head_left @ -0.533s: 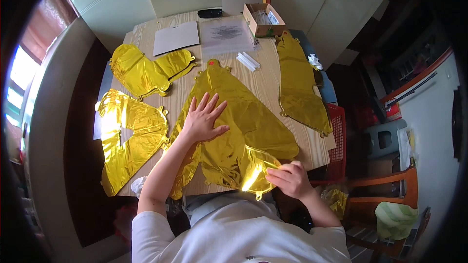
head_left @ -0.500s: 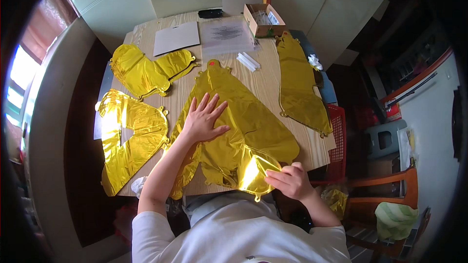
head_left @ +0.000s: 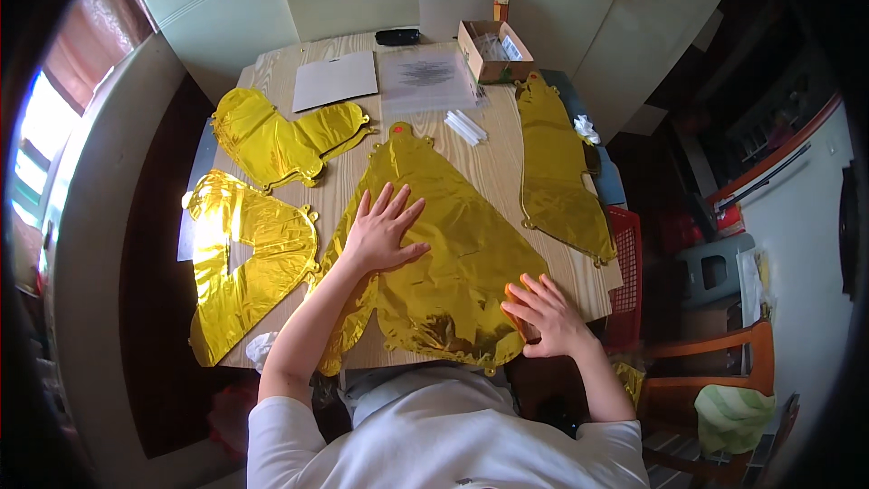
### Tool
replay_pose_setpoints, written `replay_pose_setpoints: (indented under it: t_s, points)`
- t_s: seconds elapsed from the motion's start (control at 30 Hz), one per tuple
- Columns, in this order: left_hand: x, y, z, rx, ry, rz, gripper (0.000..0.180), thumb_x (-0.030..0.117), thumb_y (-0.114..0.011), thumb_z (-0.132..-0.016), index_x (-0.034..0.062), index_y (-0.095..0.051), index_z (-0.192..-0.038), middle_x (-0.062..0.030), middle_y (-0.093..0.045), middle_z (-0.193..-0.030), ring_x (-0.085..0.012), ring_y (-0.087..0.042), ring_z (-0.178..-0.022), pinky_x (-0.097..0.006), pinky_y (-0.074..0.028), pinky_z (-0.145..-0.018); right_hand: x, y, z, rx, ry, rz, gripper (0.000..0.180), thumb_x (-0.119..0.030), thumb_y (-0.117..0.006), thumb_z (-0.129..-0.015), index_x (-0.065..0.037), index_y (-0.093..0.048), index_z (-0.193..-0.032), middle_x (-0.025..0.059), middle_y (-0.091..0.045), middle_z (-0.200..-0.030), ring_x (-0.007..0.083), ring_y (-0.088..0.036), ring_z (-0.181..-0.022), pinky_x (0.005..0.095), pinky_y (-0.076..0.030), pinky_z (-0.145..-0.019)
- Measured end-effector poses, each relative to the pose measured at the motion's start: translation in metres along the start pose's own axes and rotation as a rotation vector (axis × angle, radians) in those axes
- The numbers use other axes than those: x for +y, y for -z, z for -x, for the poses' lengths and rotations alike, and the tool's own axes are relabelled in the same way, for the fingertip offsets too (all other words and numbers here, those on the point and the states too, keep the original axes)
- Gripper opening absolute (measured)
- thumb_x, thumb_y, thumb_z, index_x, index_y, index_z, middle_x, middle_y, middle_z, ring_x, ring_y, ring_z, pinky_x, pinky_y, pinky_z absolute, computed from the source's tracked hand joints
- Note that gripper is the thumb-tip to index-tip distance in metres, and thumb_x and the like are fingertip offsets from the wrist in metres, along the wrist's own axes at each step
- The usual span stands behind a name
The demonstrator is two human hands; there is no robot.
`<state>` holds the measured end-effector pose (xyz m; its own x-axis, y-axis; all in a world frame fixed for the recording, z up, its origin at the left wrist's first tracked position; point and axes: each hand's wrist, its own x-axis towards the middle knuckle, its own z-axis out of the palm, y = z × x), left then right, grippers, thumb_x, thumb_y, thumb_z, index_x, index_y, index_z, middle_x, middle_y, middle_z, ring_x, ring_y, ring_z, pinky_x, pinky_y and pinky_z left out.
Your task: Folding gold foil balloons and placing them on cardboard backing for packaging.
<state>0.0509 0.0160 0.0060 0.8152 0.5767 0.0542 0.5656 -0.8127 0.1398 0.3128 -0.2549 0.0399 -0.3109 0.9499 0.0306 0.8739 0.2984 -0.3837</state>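
A large flat gold foil balloon (head_left: 444, 244), roughly triangular with a red spot at its top, lies on the wooden table in front of me. My left hand (head_left: 385, 234) rests on its middle, palm down with fingers spread. At its lower right corner, my right hand (head_left: 549, 319) lies with fingers apart over the foil's edge. Three more flat gold foil balloons lie around it: a bent one (head_left: 272, 140) at the far left, a shiny one (head_left: 262, 258) at the near left, and a long one (head_left: 557, 163) on the right.
Toward the back are a grey card (head_left: 335, 81), a clear printed plastic sheet (head_left: 421, 77), white strips (head_left: 465, 128), an open box (head_left: 493, 71) and a black case (head_left: 397, 37). A red basket (head_left: 624, 281) stands beyond the table's right edge, near a wooden chair (head_left: 765, 353).
My right hand has let go of the balloon's raised lower right corner. That corner now lies flatter, with my spread fingers on it. My left hand stays on the foil.
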Motion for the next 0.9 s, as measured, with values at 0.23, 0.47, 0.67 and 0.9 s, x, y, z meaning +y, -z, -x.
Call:
replay_pose_setpoints:
  t_s: [0.23, 0.47, 0.67, 0.9]
  points:
    - [-0.001, 0.0, 0.0, -0.014, 0.007, -0.022, 0.085, 0.072, -0.046, -0.084, 0.0235, -0.031, -0.152, -0.0128, -0.024, -0.159, -0.0372, -0.017, -0.147, -0.058, -0.012, -0.117, 0.018, -0.023, 0.005, 0.194, 0.038, 0.111, 0.056, -0.013, -0.067, -0.076, -0.027, -0.061, -0.13, 0.0079, -0.055, -0.135, 0.0299, -0.05, -0.128, 0.051, -0.033, -0.112]
    - [0.0, 0.003, -0.002, -0.041, 0.021, -0.031, 0.084, 0.073, -0.045, -0.085, 0.0275, -0.029, -0.153, -0.0111, -0.022, -0.16, -0.0369, -0.015, -0.148, -0.057, -0.012, -0.117, 0.008, -0.012, 0.0, 0.232, 0.028, 0.105, 0.045, -0.007, -0.064, -0.077, -0.029, -0.071, -0.115, 0.0067, -0.063, -0.126, 0.028, -0.056, -0.123, 0.0473, -0.039, -0.106]
    - [-0.001, 0.002, -0.004, -0.034, 0.018, -0.033, 0.084, 0.074, -0.043, -0.085, 0.0273, -0.029, -0.153, -0.0112, -0.023, -0.16, -0.0372, -0.015, -0.148, -0.058, -0.012, -0.117, 0.016, -0.02, -0.003, 0.313, 0.031, 0.202, 0.03, -0.011, -0.062, -0.083, -0.025, -0.074, -0.106, 0.0019, -0.068, -0.115, 0.0227, -0.062, -0.111, 0.0404, -0.045, -0.095]
    - [-0.001, 0.001, -0.002, -0.011, 0.005, -0.03, 0.083, 0.074, -0.042, -0.086, 0.026, -0.031, -0.152, -0.0111, -0.025, -0.159, -0.0376, -0.017, -0.147, -0.058, -0.012, -0.117, 0.016, -0.013, -0.007, 0.348, 0.133, 0.331, 0.021, -0.016, -0.061, -0.085, -0.018, -0.075, -0.101, 0.0016, -0.07, -0.11, 0.0192, -0.065, -0.105, 0.0347, -0.049, -0.086]
